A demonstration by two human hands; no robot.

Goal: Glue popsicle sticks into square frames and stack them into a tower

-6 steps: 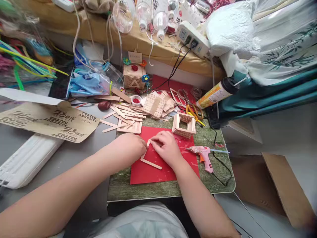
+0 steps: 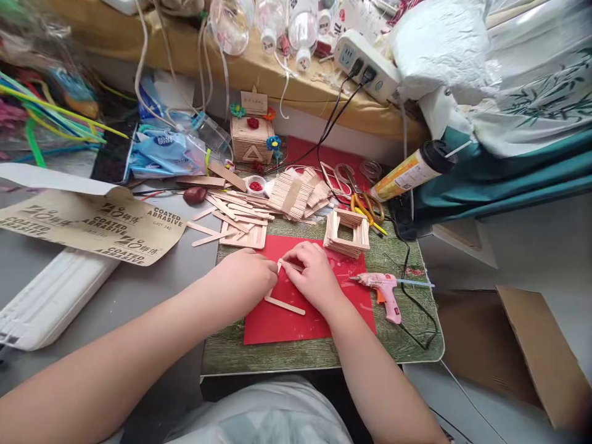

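Observation:
Wooden craft sticks [image 2: 287, 306] lie on a red sheet [image 2: 282, 332], joined in an angled shape; one stick slants toward me at the lower right. My left hand [image 2: 247, 280] is closed over the left side of this shape, fingers curled on a stick and hiding much of it. At the upper corner, my right hand [image 2: 311, 271] pinches a stick's end between thumb and fingers. Close behind it stands a square stack of glued craft sticks [image 2: 346, 245]. To the right rests a pink glue gun [image 2: 387, 293], its nozzle pointing left.
Loose craft sticks [image 2: 231, 216] and a bundled stack [image 2: 291, 194] lie behind the sheet. Scissors [image 2: 370, 208], a drink cup [image 2: 411, 172] and a decorated stick box [image 2: 250, 145] stand farther back. Sandpaper [image 2: 134, 228] spreads at left. The glue gun's cord [image 2: 411, 336] trails along the right edge.
My left hand has shifted slightly right, covering more of the side stick. My right hand keeps its pinch at the corner. The whole view has moved a little.

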